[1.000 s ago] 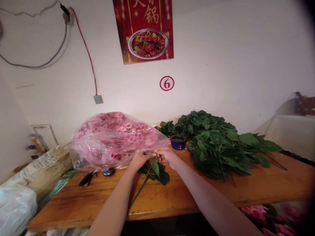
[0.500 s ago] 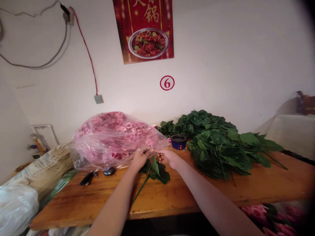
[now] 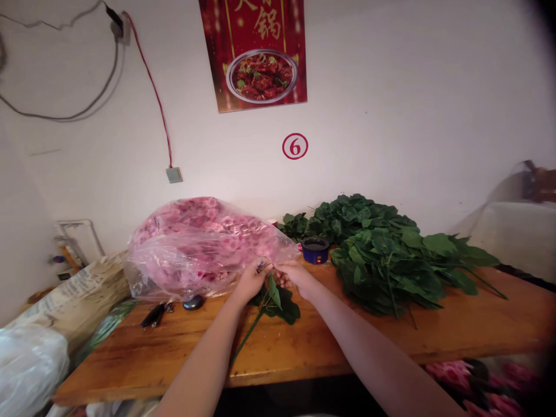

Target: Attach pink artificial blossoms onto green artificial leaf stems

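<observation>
My left hand (image 3: 252, 282) and my right hand (image 3: 292, 274) meet at the right end of a clear plastic bag of pink flowers (image 3: 195, 240). Both have their fingers closed, close together; what they pinch is too small to make out. Just below them a green leaf sprig (image 3: 278, 301) lies on the wooden table (image 3: 304, 353), its stem pointing toward the front edge. A small blue pot (image 3: 315, 251) with a red light stands right of my right hand.
A large heap of green leaf stems (image 3: 386, 260) covers the table's right side. Black keys (image 3: 153, 314) and a dark rounded object (image 3: 193, 302) lie in front of the bag. Paper sacks (image 3: 82, 295) stand at the left; pink flowers (image 3: 452, 375) show below the table's right side.
My left hand has shifted slightly to the right, and its fingers have drawn nearer my right hand's fingers. The sprig, bag and pot have stayed where they were.
</observation>
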`<act>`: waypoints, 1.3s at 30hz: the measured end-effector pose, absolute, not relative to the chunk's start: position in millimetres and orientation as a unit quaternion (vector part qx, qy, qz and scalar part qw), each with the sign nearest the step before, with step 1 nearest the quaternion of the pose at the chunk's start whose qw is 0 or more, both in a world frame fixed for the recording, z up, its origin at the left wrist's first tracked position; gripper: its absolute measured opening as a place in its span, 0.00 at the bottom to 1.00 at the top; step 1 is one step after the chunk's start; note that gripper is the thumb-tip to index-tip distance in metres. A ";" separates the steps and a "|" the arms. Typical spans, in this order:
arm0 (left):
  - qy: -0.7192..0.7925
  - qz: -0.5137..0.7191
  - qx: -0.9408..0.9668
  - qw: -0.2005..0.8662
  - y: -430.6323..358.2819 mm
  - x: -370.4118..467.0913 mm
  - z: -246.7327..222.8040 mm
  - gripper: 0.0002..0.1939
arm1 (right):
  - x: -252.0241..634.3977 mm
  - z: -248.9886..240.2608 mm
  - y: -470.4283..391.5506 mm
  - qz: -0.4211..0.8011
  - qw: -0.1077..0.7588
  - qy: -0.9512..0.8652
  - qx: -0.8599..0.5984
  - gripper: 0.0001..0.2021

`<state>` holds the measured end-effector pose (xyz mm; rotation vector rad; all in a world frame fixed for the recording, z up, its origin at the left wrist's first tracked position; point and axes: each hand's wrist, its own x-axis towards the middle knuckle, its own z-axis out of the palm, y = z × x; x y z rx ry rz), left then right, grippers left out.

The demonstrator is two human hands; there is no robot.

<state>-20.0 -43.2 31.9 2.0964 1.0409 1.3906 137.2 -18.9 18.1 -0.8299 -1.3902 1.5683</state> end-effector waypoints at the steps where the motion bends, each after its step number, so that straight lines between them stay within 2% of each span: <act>1: 0.375 0.502 0.751 0.209 -42.8 -20.2 31.3 0.10 | 137.5 18.0 -18.9 0.627 0.433 -0.558 -0.328 0.10; 10: 0.394 0.532 0.695 0.281 -40.1 -25.7 33.2 0.12 | 141.4 23.0 -20.3 0.670 0.420 -0.538 -0.290 0.08; 15: 0.391 0.528 0.685 0.313 -43.2 -28.8 38.0 0.13 | 142.0 23.9 -21.1 0.638 0.414 -0.573 -0.306 0.08; 19: 0.391 0.533 0.668 0.341 -43.0 -30.8 39.6 0.12 | 139.2 22.0 -15.9 0.637 0.442 -0.542 -0.323 0.08; 22: 0.379 0.589 0.620 0.353 -39.4 -33.7 40.2 0.12 | 138.8 20.6 -7.5 0.660 0.474 -0.470 -0.346 0.07; 28: 0.304 0.696 0.453 0.467 -32.6 -43.4 45.1 0.17 | 145.2 15.5 9.8 0.652 0.550 -0.358 -0.379 0.09; 39: 0.286 0.693 0.437 0.496 -33.4 -45.7 46.4 0.17 | 147.8 5.1 20.3 0.637 0.560 -0.279 -0.451 0.07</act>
